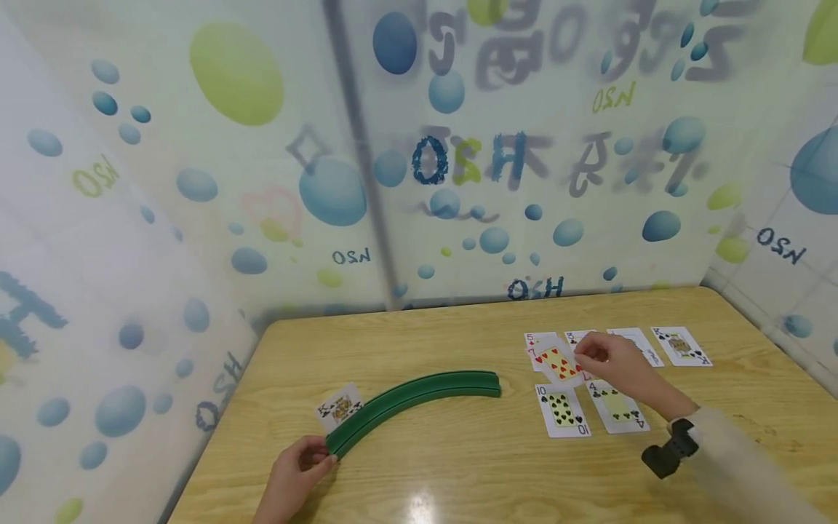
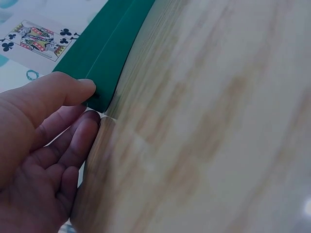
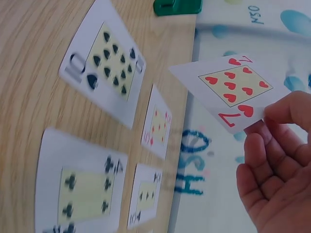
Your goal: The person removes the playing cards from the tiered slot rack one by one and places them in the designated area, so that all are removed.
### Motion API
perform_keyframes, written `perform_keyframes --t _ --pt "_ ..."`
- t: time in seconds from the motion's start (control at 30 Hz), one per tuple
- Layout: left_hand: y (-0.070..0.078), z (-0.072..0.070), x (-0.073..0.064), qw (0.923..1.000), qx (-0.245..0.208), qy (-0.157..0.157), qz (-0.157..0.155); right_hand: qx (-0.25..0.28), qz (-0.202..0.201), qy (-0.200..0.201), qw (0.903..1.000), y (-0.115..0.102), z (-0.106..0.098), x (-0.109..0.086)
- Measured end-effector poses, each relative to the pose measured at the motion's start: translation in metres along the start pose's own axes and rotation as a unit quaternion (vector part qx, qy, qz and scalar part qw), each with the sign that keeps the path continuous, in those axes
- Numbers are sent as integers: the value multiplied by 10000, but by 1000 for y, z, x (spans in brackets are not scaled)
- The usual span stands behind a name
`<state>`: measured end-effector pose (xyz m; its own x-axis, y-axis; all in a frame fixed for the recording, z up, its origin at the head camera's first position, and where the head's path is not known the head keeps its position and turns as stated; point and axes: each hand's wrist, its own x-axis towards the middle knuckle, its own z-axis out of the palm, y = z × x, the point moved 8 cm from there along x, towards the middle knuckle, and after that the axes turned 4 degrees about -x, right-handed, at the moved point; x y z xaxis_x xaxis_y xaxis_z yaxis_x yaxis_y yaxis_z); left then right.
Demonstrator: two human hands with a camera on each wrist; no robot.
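Note:
My left hand (image 1: 297,473) pinches the near left end of a curved green card holder (image 1: 419,393), thumb on its face in the left wrist view. A king of clubs (image 2: 34,41) stands at that end of the holder. Between thumb and fingertips of my right hand (image 1: 615,364) is a seven of hearts (image 3: 235,82), held by one corner above the table. Beneath and around it lie a five of diamonds (image 3: 158,124), partly covered in the head view, a ten of spades (image 1: 563,411) and a four of clubs (image 1: 618,407).
A king of spades (image 1: 681,346) lies face up at the far right of the wooden table (image 1: 458,466). Beside it, the right hand partly hides another card (image 1: 638,338) and a three (image 3: 146,194). A patterned wall (image 1: 445,240) borders the table's back edge.

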<state>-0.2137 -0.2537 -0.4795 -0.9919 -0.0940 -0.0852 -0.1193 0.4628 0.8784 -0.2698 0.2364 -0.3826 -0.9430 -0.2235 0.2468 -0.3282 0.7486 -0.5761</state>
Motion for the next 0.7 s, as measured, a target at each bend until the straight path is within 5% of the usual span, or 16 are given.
perform_keyframes --t 0.33,0.7 --pt "-1 -1 2 10000 69 -5 -40 -218 398 188 9988 34 -34 -29" --pt "-1 0 1 10000 44 1 -56 -463 995 35 9940 75 -49 -58"
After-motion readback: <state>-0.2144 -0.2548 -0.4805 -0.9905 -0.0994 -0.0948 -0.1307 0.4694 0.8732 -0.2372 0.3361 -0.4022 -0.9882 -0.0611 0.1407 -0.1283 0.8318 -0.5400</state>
